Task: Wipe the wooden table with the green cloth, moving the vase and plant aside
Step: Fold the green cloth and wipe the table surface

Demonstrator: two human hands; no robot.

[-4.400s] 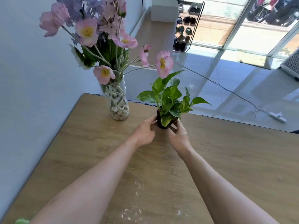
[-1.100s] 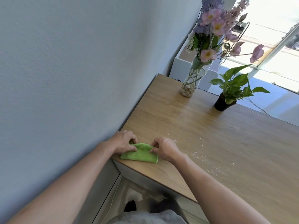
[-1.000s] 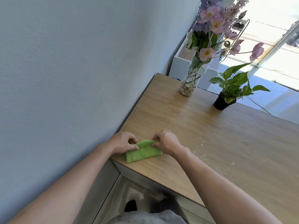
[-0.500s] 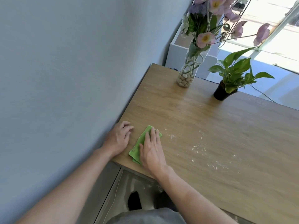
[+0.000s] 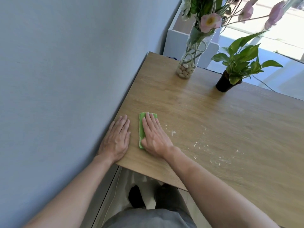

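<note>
The folded green cloth [image 5: 141, 127] lies near the wooden table's [image 5: 197, 102] front left corner. My right hand [image 5: 154, 135] presses flat on the cloth, covering most of it. My left hand [image 5: 117, 139] rests flat on the bare wood just left of the cloth, fingers extended, holding nothing. A clear glass vase [image 5: 189, 63] with pebbles and pink flowers stands at the far left of the table. A small green plant in a black pot [image 5: 224, 82] stands to the vase's right, near the far edge.
White crumbs [image 5: 204, 145] are scattered on the wood right of my right hand. A grey wall [image 5: 65, 79] runs along the table's left side. A white cabinet [image 5: 177, 40] stands beyond the far edge. My legs and dark shoes show below the near edge.
Both hands were folding the cloth a second ago. Now the left hand has let go and lies flat on the wood, while the right hand has flattened on the cloth and pushed it forward.
</note>
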